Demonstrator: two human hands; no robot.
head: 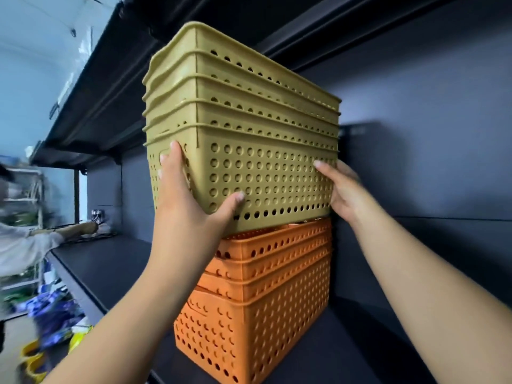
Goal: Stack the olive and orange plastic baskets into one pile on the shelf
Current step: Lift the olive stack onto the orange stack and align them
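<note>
Head view: nested olive baskets (241,139) are gripped by left hand (191,195) at 9 o'clock and right hand (342,189) at 3 o'clock, sitting atop nested orange baskets (257,300) on the dark shelf (105,267); interiors are hidden.

A second person's pale sleeve (25,245) reaches in at the far left. Below that sleeve, blue patterned packages (56,314) and something yellow (32,358) lie blurred. Above it hangs a dark upper shelf (97,106).
</note>
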